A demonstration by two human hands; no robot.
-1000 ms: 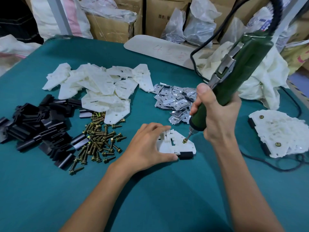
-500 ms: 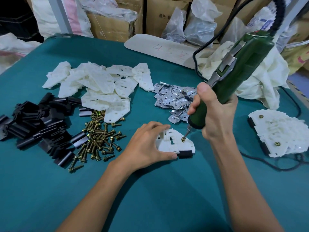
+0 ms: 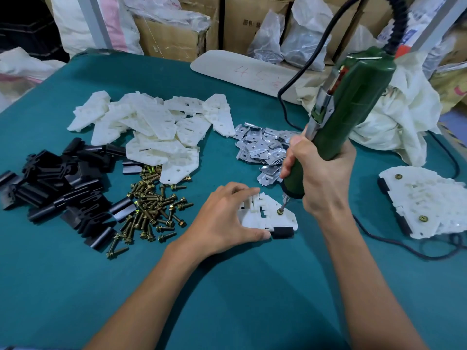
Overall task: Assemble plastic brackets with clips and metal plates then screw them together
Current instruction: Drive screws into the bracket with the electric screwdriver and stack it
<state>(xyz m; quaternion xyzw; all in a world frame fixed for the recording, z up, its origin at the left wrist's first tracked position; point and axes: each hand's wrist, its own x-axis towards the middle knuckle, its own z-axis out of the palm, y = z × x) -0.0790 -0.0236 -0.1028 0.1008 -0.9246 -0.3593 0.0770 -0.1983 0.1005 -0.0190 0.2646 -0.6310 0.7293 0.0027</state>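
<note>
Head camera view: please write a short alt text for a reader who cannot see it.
The right hand grips a green electric screwdriver, its bit on a screw in a white bracket that the left hand holds on the teal table. Behind lie piles of loose brackets, black clips, brass screws and metal plates; finished assemblies lie to the right.

Clips [image 3: 58, 188] lie left of screws [image 3: 151, 210], brackets [image 3: 151, 130] behind, plates [image 3: 262, 147] seemingly heaped right.

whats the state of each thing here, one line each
bracket: flat on table, black clip on near edge
electric screwdriver: tilted, gripped
screw: in bracket hole, bit on it
left hand: holds bracket
right hand: grips electric screwdriver
finished brackets: stacked, screwed
</note>
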